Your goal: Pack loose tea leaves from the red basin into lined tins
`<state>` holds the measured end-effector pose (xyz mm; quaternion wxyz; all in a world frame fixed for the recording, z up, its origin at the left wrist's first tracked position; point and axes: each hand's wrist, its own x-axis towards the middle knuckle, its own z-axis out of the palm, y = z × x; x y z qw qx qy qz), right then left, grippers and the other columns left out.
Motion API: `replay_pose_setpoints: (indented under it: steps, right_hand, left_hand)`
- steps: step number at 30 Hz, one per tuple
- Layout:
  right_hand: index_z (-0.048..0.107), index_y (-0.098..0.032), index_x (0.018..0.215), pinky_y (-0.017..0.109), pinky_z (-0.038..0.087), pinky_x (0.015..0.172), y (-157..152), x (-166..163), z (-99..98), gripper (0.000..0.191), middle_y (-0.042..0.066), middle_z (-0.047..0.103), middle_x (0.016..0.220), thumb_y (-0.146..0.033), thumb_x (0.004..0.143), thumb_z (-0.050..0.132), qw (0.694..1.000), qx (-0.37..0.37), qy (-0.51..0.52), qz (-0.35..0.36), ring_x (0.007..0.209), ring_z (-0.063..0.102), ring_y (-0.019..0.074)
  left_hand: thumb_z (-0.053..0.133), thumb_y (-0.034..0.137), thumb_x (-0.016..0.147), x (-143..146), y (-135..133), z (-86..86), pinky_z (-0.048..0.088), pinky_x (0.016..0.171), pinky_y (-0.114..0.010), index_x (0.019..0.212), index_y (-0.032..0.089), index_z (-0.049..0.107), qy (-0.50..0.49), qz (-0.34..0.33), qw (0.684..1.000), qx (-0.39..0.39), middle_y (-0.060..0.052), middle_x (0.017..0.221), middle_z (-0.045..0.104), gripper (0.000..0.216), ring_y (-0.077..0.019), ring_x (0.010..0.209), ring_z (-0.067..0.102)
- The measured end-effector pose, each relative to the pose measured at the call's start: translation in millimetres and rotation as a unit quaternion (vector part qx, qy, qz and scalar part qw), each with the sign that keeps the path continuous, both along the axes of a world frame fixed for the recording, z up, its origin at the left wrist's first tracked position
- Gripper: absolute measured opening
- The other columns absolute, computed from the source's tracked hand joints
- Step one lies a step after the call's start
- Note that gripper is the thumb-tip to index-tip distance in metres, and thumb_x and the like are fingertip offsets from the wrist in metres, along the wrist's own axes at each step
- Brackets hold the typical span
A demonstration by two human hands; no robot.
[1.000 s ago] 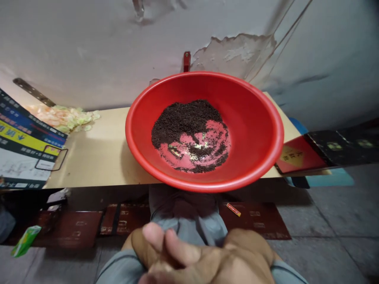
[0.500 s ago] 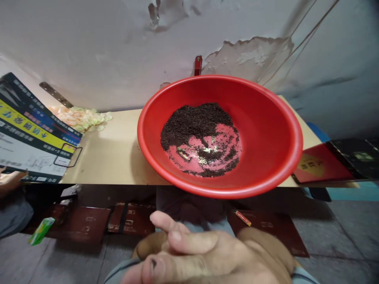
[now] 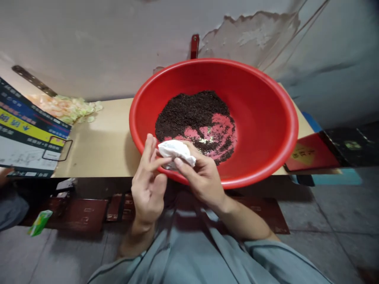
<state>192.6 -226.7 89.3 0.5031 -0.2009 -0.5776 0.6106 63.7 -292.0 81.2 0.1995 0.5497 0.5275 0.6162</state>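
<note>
A crumpled white wad, tissue or thin cloth, is pinched in my right hand above the near rim of a large red plastic basin. My left hand faces it from the left, fingers stretched out, with one fingertip touching or very close to the wad. Inside the basin, dark loose grains lie heaped toward the far left. A thinner smear of them covers the pinkish bottom nearer me, around a few shiny gold-coloured bits.
The basin stands on a narrow tan board along the wall. A pile of pale peels or petals and a printed cardboard sheet are at left, beside another person's hand. A red package sits at right; a green packet is below.
My hands have moved up from my lap to the basin's near rim and apart from each other. The white wad now shows in my right hand. The view has shifted slightly.
</note>
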Motion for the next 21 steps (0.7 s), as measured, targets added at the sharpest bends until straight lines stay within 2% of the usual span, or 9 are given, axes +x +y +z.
replay_pose_setpoints:
  steps: [2, 4, 6, 9, 13, 16, 17, 19, 21]
  right_hand:
    - [0.075, -0.024, 0.114, 0.032, 0.051, 0.099, 8, 7, -7.9, 0.021, 0.005, 0.067, 0.114, -0.026, 0.101, 0.059, 1.0, 0.002, -0.002, -0.008, 0.111, 0.063, 0.0181]
    - [0.076, -0.023, 0.104, 0.029, 0.052, 0.087, 10, 12, -12.0, 0.017, 0.003, 0.064, 0.099, -0.026, 0.1, 0.06, 0.999, 0.018, -0.035, 0.01, 0.096, 0.062, 0.016]
    - [0.075, -0.02, 0.096, 0.028, 0.05, 0.081, 9, 17, -12.7, 0.015, 0.003, 0.063, 0.092, -0.025, 0.099, 0.061, 0.996, 0.037, -0.072, 0.026, 0.088, 0.061, 0.0151]
    - [0.07, -0.019, 0.095, 0.027, 0.049, 0.077, 8, 25, -10.8, 0.009, 0.003, 0.066, 0.091, -0.025, 0.097, 0.064, 0.994, 0.013, -0.1, 0.04, 0.085, 0.062, 0.0149]
    - [0.06, -0.021, 0.107, 0.024, 0.048, 0.067, 15, 30, -9.3, 0.025, 0.001, 0.066, 0.093, -0.034, 0.091, 0.074, 0.99, -0.038, -0.111, 0.08, 0.077, 0.061, 0.0133]
    - [0.059, -0.019, 0.09, 0.024, 0.042, 0.062, 21, 29, -9.4, 0.023, -0.001, 0.061, 0.081, -0.04, 0.098, 0.064, 0.978, 0.054, -0.151, 0.133, 0.068, 0.052, 0.011]
    - [0.057, -0.018, 0.082, 0.024, 0.04, 0.061, 22, 28, -9.4, 0.029, -0.001, 0.058, 0.075, -0.04, 0.102, 0.057, 0.973, 0.083, -0.158, 0.149, 0.064, 0.049, 0.0104]
    - [0.052, -0.018, 0.073, 0.024, 0.037, 0.058, 22, 27, -9.0, 0.04, -0.002, 0.054, 0.068, -0.037, 0.107, 0.044, 0.967, 0.11, -0.155, 0.167, 0.06, 0.045, 0.0095]
    - [0.05, -0.018, 0.07, 0.024, 0.036, 0.057, 21, 26, -8.0, 0.042, -0.002, 0.052, 0.065, -0.033, 0.108, 0.042, 0.969, 0.12, -0.149, 0.156, 0.057, 0.044, 0.009]
  left_hand:
    - [0.072, 0.037, 0.094, -7, 8, 0.3, 0.053, 0.108, -0.043, 0.128, 0.025, 0.067, -0.047, -0.033, 0.998, -0.013, -0.011, 0.153, 0.055, 0.037, -0.0293, 0.135, 0.058]
    - [0.078, 0.035, 0.089, -12, 17, 2.1, 0.058, 0.099, -0.036, 0.13, 0.022, 0.067, -0.073, -0.087, 0.991, -0.064, -0.012, 0.136, 0.069, 0.045, -0.0262, 0.12, 0.069]
    - [0.079, 0.033, 0.088, -14, 23, 4.9, 0.059, 0.093, -0.032, 0.117, 0.019, 0.075, -0.051, -0.111, 0.987, -0.105, -0.01, 0.115, 0.077, 0.032, -0.0228, 0.104, 0.074]
    - [0.078, 0.027, 0.088, -11, 27, 7.8, 0.058, 0.092, -0.031, 0.098, 0.019, 0.08, -0.012, -0.095, 0.992, -0.084, -0.006, 0.101, 0.079, 0.013, -0.0198, 0.095, 0.074]
    - [0.076, 0.02, 0.089, -7, 25, 6.3, 0.055, 0.096, -0.033, 0.096, 0.023, 0.081, -0.049, -0.082, 0.995, -0.026, -0.006, 0.114, 0.075, 0.008, -0.0197, 0.106, 0.071]
    - [0.076, 0.019, 0.088, -7, 25, 4.8, 0.053, 0.101, -0.033, 0.094, 0.023, 0.08, -0.089, -0.114, 0.989, -0.036, -0.008, 0.13, 0.069, 0.008, -0.0207, 0.116, 0.067]
    - [0.076, 0.019, 0.089, -7, 26, 4.8, 0.052, 0.101, -0.033, 0.093, 0.023, 0.08, -0.101, -0.123, 0.986, -0.044, -0.008, 0.131, 0.068, 0.007, -0.0209, 0.117, 0.066]
    - [0.076, 0.019, 0.089, -6, 27, 5.4, 0.052, 0.1, -0.032, 0.09, 0.022, 0.08, -0.127, -0.128, 0.982, -0.056, -0.008, 0.126, 0.07, 0.005, -0.0205, 0.116, 0.066]
    - [0.076, 0.021, 0.089, -4, 28, 6.6, 0.053, 0.097, -0.03, 0.086, 0.021, 0.079, -0.159, -0.129, 0.977, -0.063, -0.007, 0.117, 0.072, 0.004, -0.0194, 0.11, 0.068]
